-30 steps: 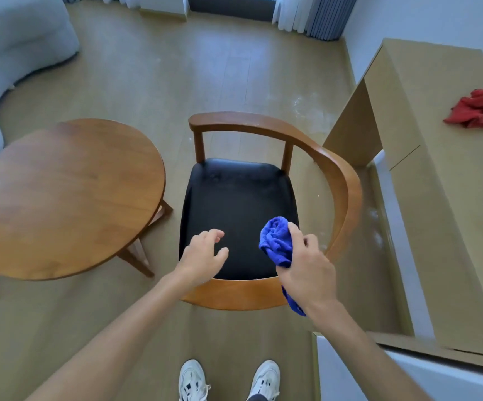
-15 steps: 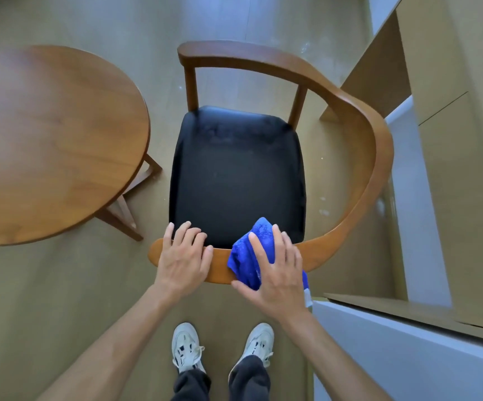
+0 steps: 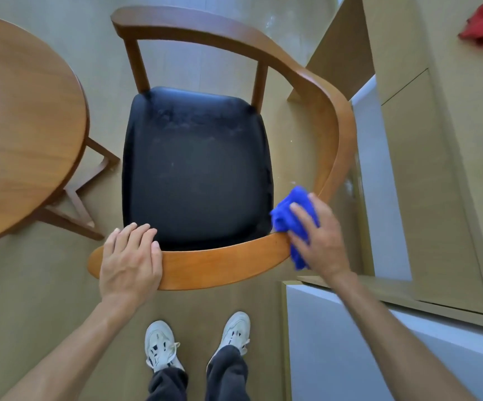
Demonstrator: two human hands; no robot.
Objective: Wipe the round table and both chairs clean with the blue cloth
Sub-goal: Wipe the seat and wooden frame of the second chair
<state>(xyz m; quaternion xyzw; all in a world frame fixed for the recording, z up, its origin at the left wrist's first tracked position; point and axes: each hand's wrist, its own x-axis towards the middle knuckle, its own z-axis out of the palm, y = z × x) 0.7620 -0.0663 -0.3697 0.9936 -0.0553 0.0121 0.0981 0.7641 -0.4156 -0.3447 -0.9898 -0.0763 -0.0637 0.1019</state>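
**Right hand presses cloth to chair rail**

The right hand (image 3: pixel 322 238), fingers nearly straight, presses the bunched blue cloth (image 3: pixel 294 219) onto the armchair (image 3: pixel 223 263)'s curved wooden rail. The left hand (image 3: pixel 130 259) lies flat on the same rail. The round table (image 3: pixel 20 123) stands just beside.

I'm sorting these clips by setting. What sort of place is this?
Probably a home living or dining room: a round wooden table, a wooden armchair with a black seat, and a low cabinet on wood flooring.
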